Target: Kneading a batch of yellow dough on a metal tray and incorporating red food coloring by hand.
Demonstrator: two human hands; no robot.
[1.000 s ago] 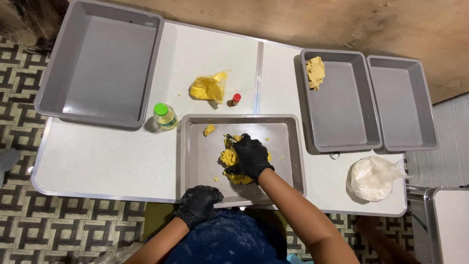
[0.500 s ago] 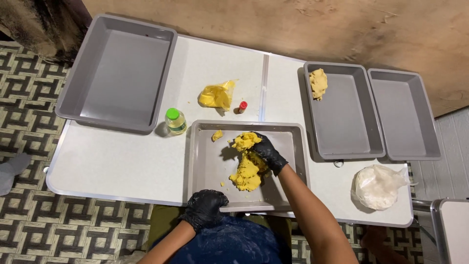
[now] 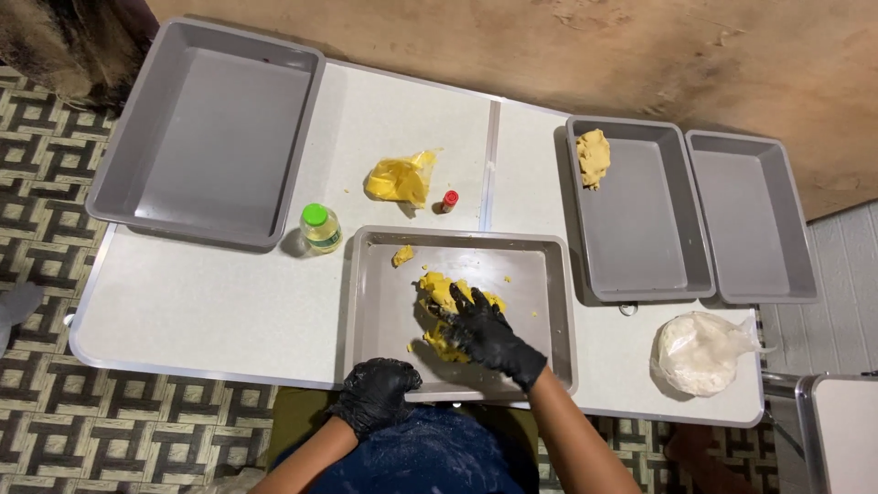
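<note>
A lump of yellow dough [image 3: 437, 291] lies in a shallow metal tray [image 3: 380, 311] at the table's near edge. My right hand [image 3: 485, 334], in a black glove, presses down on the dough with fingers spread. My left hand [image 3: 375, 393], also gloved in black, grips the tray's near rim. A small scrap of dough [image 3: 402, 255] lies apart in the tray's far left corner.
A large grey tub [image 3: 215, 128] stands at the far left. Two grey tubs sit at the right; the nearer one [image 3: 640, 220] holds a dough piece [image 3: 593, 155]. Behind the tray are a yellow wrapper [image 3: 401, 177], a green-capped bottle [image 3: 320, 226] and a small red cap [image 3: 449, 199]. A white bag [image 3: 700, 352] lies at the right.
My right hand has pulled back toward me over the dough, from its far side to its near side. The left hand stays on the tray's rim.
</note>
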